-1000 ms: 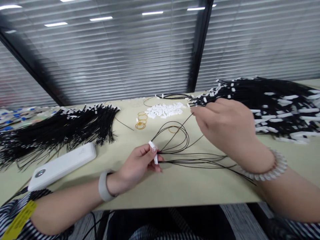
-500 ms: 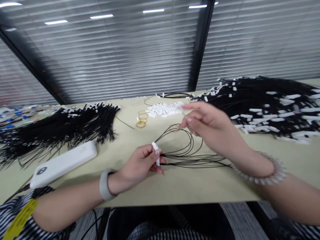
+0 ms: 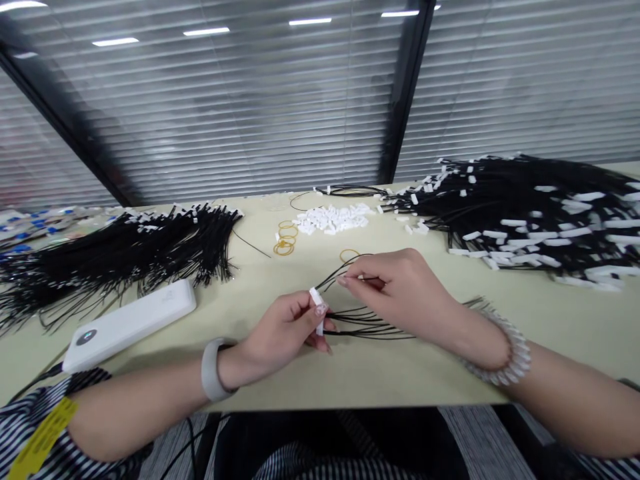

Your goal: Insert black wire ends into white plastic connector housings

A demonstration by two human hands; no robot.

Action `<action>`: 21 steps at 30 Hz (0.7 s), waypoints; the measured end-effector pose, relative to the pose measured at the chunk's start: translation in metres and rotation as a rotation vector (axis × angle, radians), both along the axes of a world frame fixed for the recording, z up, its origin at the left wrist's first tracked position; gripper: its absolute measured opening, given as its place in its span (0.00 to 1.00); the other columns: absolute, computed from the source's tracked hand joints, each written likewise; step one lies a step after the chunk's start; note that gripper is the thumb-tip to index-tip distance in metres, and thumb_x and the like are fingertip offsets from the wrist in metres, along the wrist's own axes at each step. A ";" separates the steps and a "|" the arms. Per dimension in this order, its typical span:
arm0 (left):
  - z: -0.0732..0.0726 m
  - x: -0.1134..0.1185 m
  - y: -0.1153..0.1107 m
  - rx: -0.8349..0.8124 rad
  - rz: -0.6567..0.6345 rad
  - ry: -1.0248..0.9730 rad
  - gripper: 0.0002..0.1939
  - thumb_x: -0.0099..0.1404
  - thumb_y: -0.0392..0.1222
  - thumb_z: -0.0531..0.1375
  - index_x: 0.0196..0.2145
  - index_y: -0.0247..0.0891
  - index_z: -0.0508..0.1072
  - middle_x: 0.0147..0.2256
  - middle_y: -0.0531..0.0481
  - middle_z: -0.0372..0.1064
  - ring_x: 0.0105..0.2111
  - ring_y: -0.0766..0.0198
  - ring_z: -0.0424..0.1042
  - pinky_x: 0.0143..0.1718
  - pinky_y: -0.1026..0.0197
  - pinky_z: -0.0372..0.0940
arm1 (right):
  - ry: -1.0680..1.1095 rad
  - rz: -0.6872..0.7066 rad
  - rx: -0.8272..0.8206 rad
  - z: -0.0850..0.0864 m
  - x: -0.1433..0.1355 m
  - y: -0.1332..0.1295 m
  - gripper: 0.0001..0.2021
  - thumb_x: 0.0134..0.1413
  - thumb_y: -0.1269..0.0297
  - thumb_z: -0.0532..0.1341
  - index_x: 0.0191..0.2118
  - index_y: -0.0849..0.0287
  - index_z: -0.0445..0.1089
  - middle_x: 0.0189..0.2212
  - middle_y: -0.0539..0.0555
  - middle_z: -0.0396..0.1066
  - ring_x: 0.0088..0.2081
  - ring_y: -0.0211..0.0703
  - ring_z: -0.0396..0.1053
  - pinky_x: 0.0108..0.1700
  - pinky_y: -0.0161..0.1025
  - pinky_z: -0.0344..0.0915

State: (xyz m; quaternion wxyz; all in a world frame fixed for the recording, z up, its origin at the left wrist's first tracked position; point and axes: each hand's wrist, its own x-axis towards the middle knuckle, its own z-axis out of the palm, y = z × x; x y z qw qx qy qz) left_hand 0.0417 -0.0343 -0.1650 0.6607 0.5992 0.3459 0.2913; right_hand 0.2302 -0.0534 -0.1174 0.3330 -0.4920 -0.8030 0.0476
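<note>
Between the thumb and fingers of my left hand (image 3: 287, 323) is a white connector (image 3: 316, 298), held tilted over the table. Thin black wires (image 3: 360, 317) run from it to the right, and some pass under my right hand (image 3: 400, 287). That hand is closed in a pinch just right of the connector, with its thumb and fingertips on a black wire (image 3: 330, 279). The exact point of contact is partly covered by the fingers. Behind them lies a yellow rubber band (image 3: 349, 255) on the table.
A pile of small white connectors (image 3: 333, 218) lies beyond my hands, beside several yellow rubber bands (image 3: 285, 247). Black wire bundles lie at left (image 3: 150, 247) and right (image 3: 505, 200), the latter with white ends. A white power bank (image 3: 130, 327) rests on the table (image 3: 400, 387) near my left forearm.
My right hand has come down and toward me from beside the white pile, to the wires near the connector, and its fingers have closed. My left hand still holds the connector.
</note>
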 end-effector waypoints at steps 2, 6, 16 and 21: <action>0.000 0.000 0.000 0.009 -0.011 0.002 0.16 0.57 0.52 0.59 0.28 0.35 0.64 0.27 0.52 0.69 0.20 0.70 0.70 0.25 0.65 0.67 | -0.029 -0.012 0.024 -0.001 -0.001 -0.001 0.09 0.52 0.67 0.56 0.27 0.60 0.72 0.18 0.46 0.65 0.20 0.28 0.56 0.25 0.30 0.51; 0.000 0.000 0.000 0.010 -0.011 0.020 0.17 0.57 0.53 0.59 0.27 0.34 0.63 0.27 0.51 0.69 0.20 0.70 0.70 0.25 0.65 0.67 | -0.056 -0.028 0.104 -0.003 -0.003 -0.001 0.10 0.51 0.68 0.55 0.23 0.61 0.70 0.16 0.45 0.61 0.19 0.28 0.54 0.24 0.30 0.49; 0.002 0.002 -0.002 0.055 -0.001 0.040 0.16 0.57 0.52 0.59 0.26 0.34 0.64 0.26 0.52 0.68 0.20 0.70 0.70 0.24 0.65 0.66 | -0.146 -0.031 0.220 -0.010 -0.005 -0.001 0.11 0.51 0.69 0.53 0.20 0.62 0.66 0.16 0.47 0.59 0.21 0.31 0.54 0.26 0.32 0.49; -0.001 0.001 -0.001 0.078 0.004 0.051 0.14 0.58 0.49 0.58 0.26 0.35 0.63 0.26 0.53 0.67 0.20 0.70 0.70 0.24 0.65 0.67 | -0.147 -0.024 0.231 -0.012 -0.006 0.000 0.12 0.50 0.69 0.53 0.20 0.62 0.65 0.16 0.47 0.59 0.21 0.31 0.54 0.26 0.33 0.50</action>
